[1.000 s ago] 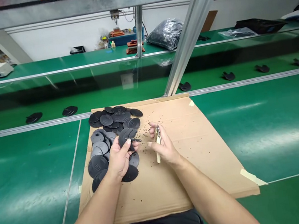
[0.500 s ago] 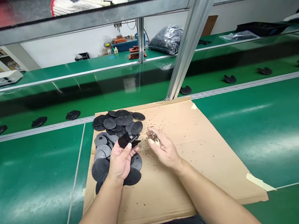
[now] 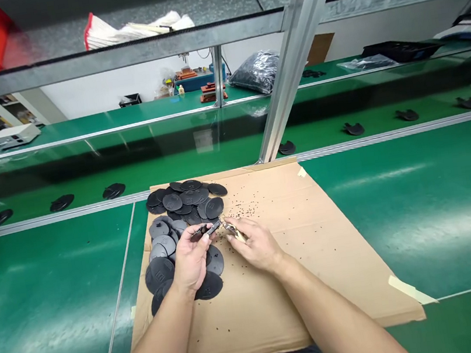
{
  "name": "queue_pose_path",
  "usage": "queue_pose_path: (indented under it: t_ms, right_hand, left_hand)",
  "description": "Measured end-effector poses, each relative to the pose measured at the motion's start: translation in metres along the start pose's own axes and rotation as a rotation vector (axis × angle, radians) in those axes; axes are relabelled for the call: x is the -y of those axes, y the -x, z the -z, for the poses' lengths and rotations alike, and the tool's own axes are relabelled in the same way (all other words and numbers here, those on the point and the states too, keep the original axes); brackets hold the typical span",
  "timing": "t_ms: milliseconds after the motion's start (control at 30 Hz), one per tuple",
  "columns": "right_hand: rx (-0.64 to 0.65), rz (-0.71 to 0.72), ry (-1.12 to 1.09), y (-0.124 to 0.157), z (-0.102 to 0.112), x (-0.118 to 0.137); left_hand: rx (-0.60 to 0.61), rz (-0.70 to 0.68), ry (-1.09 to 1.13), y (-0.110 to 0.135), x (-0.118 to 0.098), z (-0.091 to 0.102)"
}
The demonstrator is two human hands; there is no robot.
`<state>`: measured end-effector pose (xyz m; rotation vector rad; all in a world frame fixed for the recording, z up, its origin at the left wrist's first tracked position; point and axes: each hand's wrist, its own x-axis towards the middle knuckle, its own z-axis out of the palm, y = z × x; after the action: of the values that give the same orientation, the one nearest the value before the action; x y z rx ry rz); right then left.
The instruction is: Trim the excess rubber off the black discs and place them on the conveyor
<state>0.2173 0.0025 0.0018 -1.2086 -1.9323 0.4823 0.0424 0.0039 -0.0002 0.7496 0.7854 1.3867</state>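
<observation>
1. The left hand point(image 3: 192, 262) pinches a thin black plastic part point(image 3: 212, 228) between thumb and fingers, at ten o'clock from the right hand point(image 3: 257, 245).
2. The right hand curls around pale-handled nippers point(image 3: 232, 230), metal tips aimed toward ten o'clock, close to the part; whether they touch is too small to tell.
3. Black discs point(image 3: 160, 273) overlap from nine to eleven o'clock on a cardboard sheet point(image 3: 305, 284).
4. Dark crumbs point(image 3: 244, 206) scatter thickest at one o'clock from the nippers.
</observation>
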Motion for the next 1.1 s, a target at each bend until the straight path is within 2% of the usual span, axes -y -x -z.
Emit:
queue_pose_path:
  t_ms: [267, 567, 767, 967, 1100]
  right_hand:
    - [0.011, 0.0, -0.017, 0.0, 0.001, 0.0]
    - [0.067, -0.037, 0.032, -0.001, 0.006, 0.002]
    - [0.077, -0.044, 0.042, -0.002, 0.006, 0.001]
    - [0.024, -0.096, -0.029, -0.002, -0.001, -0.002]
    - [-0.035, -0.121, 0.012, -0.001, -0.004, -0.005]
  left_hand:
    - [0.01, -0.014, -0.004, -0.003, -0.001, 0.001]
    - [-0.001, -0.138, -0.093, -0.006, 0.009, 0.009]
    - [-0.027, -0.139, -0.107, -0.007, 0.013, 0.011]
    - [-0.099, -0.101, -0.252, -0.005, 0.012, 0.007]
    - [-0.169, -0.125, -0.349, -0.001, 0.01, 0.003]
